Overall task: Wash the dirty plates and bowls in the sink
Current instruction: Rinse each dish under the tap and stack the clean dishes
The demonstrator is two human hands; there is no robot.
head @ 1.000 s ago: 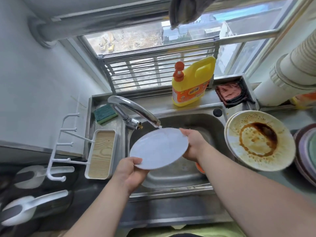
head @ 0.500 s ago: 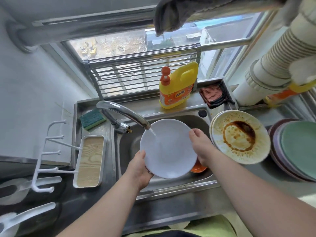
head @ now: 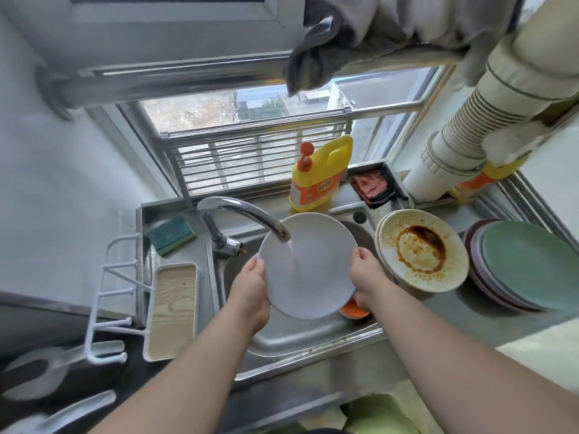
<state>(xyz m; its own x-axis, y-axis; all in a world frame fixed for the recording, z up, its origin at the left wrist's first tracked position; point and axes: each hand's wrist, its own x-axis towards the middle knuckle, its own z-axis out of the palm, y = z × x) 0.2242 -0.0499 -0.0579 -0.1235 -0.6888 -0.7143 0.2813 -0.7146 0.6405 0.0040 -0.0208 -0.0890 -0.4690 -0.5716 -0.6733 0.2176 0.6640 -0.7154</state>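
- I hold a white plate (head: 308, 270) over the steel sink (head: 313, 336), tilted so its face looks up toward me, its top edge under the faucet (head: 247, 214).
- My left hand (head: 250, 286) grasps the plate's rim at about 9 o'clock, thumb on the face and the other fingers hidden behind it.
- My right hand (head: 365, 274) grasps the rim at about 3 o'clock, fingers curled over the edge.
- A thin stream of water (head: 290, 245) falls from the spout onto the upper part of the plate, near its 11 o'clock.
- Something orange (head: 354, 310) lies in the sink under the plate's 5 o'clock edge; I cannot tell what it is.
- At 3 o'clock from the plate, on the counter just right of the sink, a dirty plate (head: 421, 250) with a brown sauce ring tops a small stack.
- Further out at 3 o'clock a stack of plates (head: 529, 264) has a green one on top.
- At 12 o'clock a yellow detergent bottle (head: 319, 177) with an orange pump stands on the ledge behind the sink, and a dark red cloth (head: 374, 186) sits in a recess at about 1 o'clock.
- At 10 o'clock a green sponge (head: 170, 234) lies on the steel beside the faucet base.
- At 8 o'clock a white tray (head: 172, 311) with a wood-grain bottom lies left of the sink, beside a white hook rack (head: 109, 302).
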